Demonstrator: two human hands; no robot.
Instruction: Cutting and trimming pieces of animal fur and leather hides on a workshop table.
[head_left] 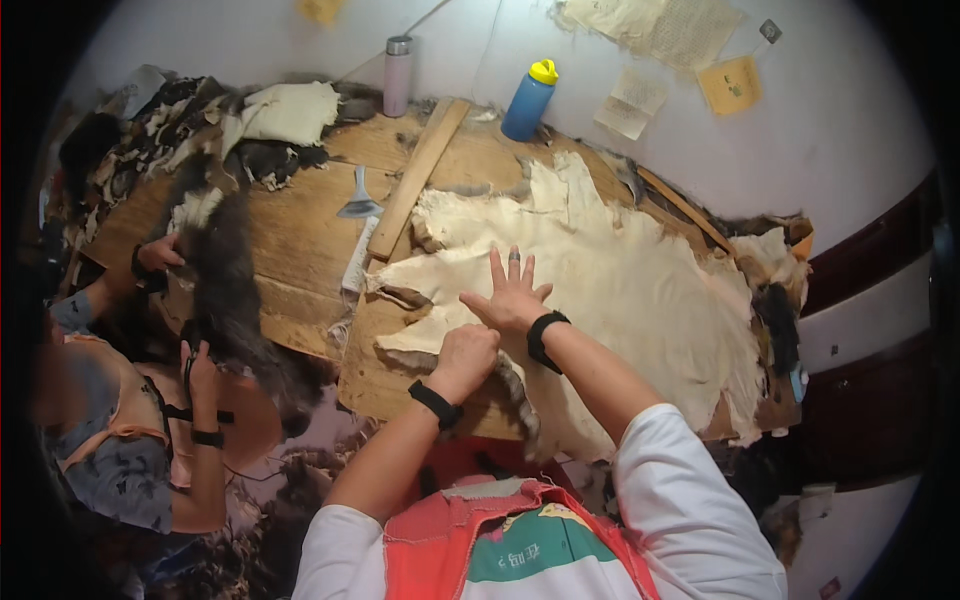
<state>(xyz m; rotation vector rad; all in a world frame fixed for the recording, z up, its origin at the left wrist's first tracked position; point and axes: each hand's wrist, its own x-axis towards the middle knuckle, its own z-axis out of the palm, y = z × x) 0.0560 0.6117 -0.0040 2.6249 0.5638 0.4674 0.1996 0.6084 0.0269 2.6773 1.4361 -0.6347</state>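
Note:
A large cream-coloured hide (630,290) lies skin side up over the wooden table, with grey fur showing along its curled near edge. My right hand (512,302) rests flat on it, fingers spread, a ring on one finger. Just left of and below it, my left hand (468,358) is closed in a fist at the hide's near-left edge and seems to grip it; the fingertips are hidden from view. Both my wrists wear black bands. A torn flap with a gap in it lies left of my hands.
A long wooden board (420,175) lies beyond my left hand, by a wide-bladed scraper (360,196) and a white tube (357,258). A blue bottle (528,105) and pink flask (397,80) stand behind. At left, a co-worker's hand (160,253) touches dark fur (228,270).

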